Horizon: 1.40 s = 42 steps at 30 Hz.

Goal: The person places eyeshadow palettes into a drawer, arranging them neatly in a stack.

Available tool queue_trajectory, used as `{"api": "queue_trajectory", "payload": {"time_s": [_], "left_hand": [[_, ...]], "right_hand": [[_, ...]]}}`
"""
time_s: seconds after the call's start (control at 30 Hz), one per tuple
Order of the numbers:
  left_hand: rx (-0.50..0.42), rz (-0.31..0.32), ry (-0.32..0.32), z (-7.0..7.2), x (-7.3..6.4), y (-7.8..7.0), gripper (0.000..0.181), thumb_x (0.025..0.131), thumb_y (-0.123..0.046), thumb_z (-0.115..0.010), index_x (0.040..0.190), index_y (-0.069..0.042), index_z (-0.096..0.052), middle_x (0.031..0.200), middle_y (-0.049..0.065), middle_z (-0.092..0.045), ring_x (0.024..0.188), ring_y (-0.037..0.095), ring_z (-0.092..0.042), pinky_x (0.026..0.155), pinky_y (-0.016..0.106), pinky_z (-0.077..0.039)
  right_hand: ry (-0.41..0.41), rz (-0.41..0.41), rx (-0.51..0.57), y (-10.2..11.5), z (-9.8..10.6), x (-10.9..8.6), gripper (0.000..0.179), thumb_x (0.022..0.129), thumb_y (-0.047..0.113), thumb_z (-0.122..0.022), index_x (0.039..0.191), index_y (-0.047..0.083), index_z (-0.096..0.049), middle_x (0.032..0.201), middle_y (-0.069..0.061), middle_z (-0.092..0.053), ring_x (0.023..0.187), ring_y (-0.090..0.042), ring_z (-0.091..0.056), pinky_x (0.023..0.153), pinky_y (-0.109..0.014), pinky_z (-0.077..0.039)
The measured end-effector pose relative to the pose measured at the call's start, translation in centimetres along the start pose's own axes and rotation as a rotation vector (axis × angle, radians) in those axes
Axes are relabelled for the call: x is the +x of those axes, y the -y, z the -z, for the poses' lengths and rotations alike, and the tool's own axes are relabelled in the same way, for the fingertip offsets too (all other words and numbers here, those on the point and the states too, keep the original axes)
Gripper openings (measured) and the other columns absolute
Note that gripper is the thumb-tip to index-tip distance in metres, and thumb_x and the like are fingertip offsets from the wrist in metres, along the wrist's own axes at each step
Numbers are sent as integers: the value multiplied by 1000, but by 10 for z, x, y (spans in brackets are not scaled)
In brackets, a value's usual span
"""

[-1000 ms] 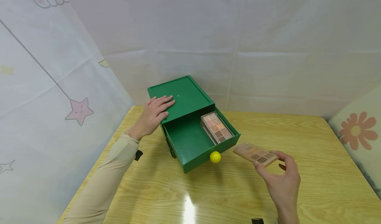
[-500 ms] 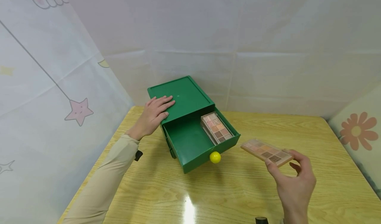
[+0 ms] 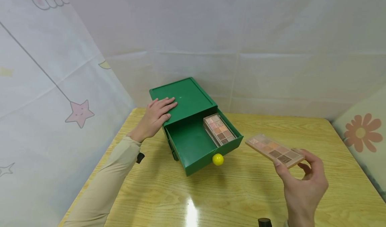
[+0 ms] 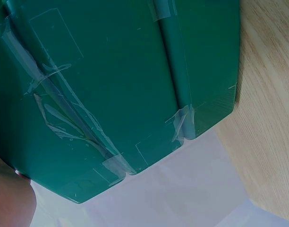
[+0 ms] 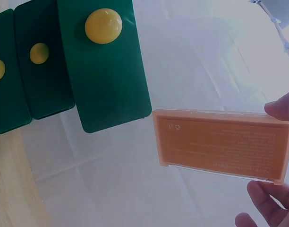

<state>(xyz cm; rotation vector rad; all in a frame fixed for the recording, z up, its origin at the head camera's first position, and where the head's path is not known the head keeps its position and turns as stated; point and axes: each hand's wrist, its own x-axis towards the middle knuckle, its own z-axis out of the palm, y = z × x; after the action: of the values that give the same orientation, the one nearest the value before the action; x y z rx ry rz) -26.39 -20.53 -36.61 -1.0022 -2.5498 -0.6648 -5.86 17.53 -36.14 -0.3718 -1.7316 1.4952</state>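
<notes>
My right hand [image 3: 304,190] pinches one end of an eyeshadow palette [image 3: 274,150] between thumb and fingers, holding it above the table to the right of the drawer. The orange underside of that palette [image 5: 220,146], with small print, faces the right wrist camera. My left hand [image 3: 153,118] rests flat, fingers extended, on top of a green drawer unit [image 3: 193,96]. Its top drawer [image 3: 193,146] is pulled out, and a stack of eyeshadow palettes [image 3: 219,129] lies along the drawer's right side. A yellow ball knob [image 3: 218,159] sits on the drawer front.
The wooden table [image 3: 241,200] carries the unit near its back left. Behind it hangs a pale cloth [image 3: 271,79], with patterned cloth at both sides. Two lower drawers with yellow knobs [image 5: 39,53] are closed. Clear tape [image 4: 73,109] runs along the unit's side.
The right hand has moved right and slightly up with the eyeshadow palette, away from the drawer. The left hand, the drawer and the stack inside have stayed put.
</notes>
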Motion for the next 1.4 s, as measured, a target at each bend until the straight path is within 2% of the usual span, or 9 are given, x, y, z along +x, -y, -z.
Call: {"api": "queue_trajectory", "payload": {"time_s": [0.3,0.53,0.73,0.8,1.13,1.33,1.4], "left_hand": [[3,-4,-10,1,0,1,44,101,-18,-40,144,-9,-48,152,14,-40,143,36,-31,118,57,-10],[2,1,0,1,0,1,45,101,-18,-39,145,-9,-47,153,14,-39,144,36,-30,118,57,-9],[-3,-2,-2,0,0,1,45,101,-18,-40,144,-9,-47,153,14,-39,144,35,-30,118,56,-9],[-6,-1,-5,0,0,2,45,101,-18,-40,144,-9,-47,153,14,-39,144,36,-30,118,56,-9],[5,-8,-4,1,-1,1,44,102,-21,-39,144,-10,-47,153,13,-39,144,34,-30,118,56,-9],[3,-7,-1,2,-1,0,44,102,-21,-38,144,-10,-47,153,13,-40,144,35,-30,118,57,-9],[2,-6,1,2,-1,-1,44,102,-21,-38,144,-10,-47,153,13,-39,144,35,-30,118,57,-9]], "right_hand": [[21,61,154,7,-9,0,44,64,-18,-74,107,-11,-63,104,-5,-64,97,-17,-54,82,-21,-34],[66,93,209,6,-22,-4,44,64,-19,-73,106,-17,-60,104,-5,-64,98,-18,-54,81,-23,-34],[78,107,406,-1,-33,-8,43,63,-22,-71,104,-17,-60,103,-9,-63,96,-20,-53,81,-23,-34],[90,119,419,-2,-36,-9,43,62,-23,-71,104,-17,-60,104,-10,-63,97,-20,-53,81,-23,-34],[173,125,197,-4,-51,-16,48,66,-14,-75,111,-12,-59,107,2,-63,103,-16,-53,81,-25,-33],[169,182,102,-7,-58,-21,51,64,-7,-79,111,-10,-59,108,11,-61,106,-10,-51,83,-26,-29],[171,200,62,-8,-59,-23,54,63,-4,-82,112,-9,-60,109,10,-60,108,-9,-48,84,-27,-28]]}}
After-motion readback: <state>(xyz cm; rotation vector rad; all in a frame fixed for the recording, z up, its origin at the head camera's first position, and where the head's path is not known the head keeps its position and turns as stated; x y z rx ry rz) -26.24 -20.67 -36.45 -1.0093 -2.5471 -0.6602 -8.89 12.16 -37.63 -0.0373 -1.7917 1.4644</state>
